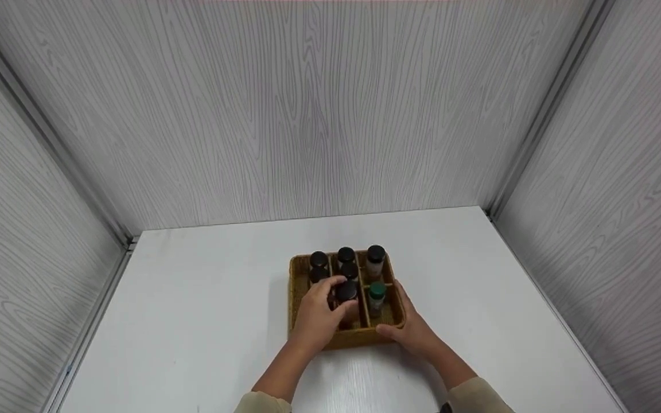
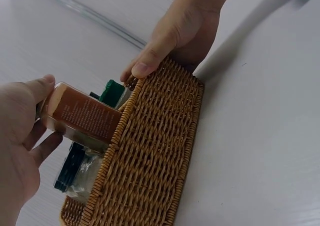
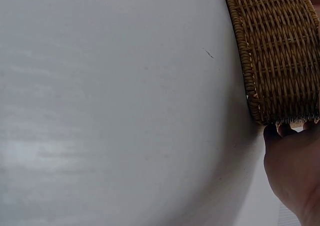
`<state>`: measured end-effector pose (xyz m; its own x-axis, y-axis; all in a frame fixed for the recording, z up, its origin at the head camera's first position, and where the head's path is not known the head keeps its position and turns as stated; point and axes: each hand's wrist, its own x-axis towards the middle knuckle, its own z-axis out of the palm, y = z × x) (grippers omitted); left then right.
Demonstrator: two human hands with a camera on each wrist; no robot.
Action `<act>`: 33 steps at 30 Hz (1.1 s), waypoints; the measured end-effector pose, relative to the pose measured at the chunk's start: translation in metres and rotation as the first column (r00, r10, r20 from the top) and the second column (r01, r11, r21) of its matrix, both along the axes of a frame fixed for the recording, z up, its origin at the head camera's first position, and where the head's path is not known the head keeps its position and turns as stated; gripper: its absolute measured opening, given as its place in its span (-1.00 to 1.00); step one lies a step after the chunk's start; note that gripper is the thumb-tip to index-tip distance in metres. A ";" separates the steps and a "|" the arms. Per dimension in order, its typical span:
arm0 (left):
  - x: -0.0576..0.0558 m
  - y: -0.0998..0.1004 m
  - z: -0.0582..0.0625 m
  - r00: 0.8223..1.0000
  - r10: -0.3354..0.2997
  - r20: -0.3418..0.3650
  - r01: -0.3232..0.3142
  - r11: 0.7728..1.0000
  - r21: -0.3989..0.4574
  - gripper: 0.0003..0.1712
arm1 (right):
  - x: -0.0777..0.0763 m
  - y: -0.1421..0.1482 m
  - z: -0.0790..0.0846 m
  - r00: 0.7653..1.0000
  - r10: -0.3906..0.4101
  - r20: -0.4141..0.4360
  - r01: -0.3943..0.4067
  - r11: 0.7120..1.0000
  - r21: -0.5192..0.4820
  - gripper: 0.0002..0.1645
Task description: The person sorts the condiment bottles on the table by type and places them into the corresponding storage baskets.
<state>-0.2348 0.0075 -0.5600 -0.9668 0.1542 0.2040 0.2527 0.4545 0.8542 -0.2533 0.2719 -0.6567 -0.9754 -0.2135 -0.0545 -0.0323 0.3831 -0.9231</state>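
My left hand [image 1: 314,316] pinches a spice jar [image 2: 82,113] with reddish-brown contents and a black lid, fingers and thumb around its top. In the left wrist view the jar stands partly above the rim of a divided wicker basket [image 2: 150,141], its lower end hidden behind the wall. My right hand [image 1: 413,331] grips the basket's front right corner, thumb at the front rim and fingers along the right side. A green-lidded jar [image 1: 376,295] sits in the front right compartment, close to that hand.
Behind the left hand, several black-lidded jars [image 1: 318,261] stand in the left and middle compartments. Another black-lidded jar [image 1: 375,258] fills part of the back right one. The basket rests on a white table [image 1: 204,310], with grey wood-patterned panels [image 1: 307,115] at the back and sides.
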 end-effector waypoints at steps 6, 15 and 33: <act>-0.005 0.000 -0.005 0.999 -0.014 0.034 0.015 0.999 -0.039 -0.36 | 0.000 0.000 -0.001 1.000 -0.011 0.000 0.011 1.000 0.003 0.51; -0.010 0.000 -0.007 0.998 -0.053 0.027 0.057 0.979 -0.194 -0.38 | 0.003 0.001 0.001 1.000 -0.003 0.016 0.002 1.000 0.022 0.48; -0.023 -0.001 -0.007 0.993 -0.101 0.060 0.116 0.926 -0.360 -0.36 | 0.002 0.002 0.001 1.000 -0.001 0.014 0.001 1.000 0.003 0.49</act>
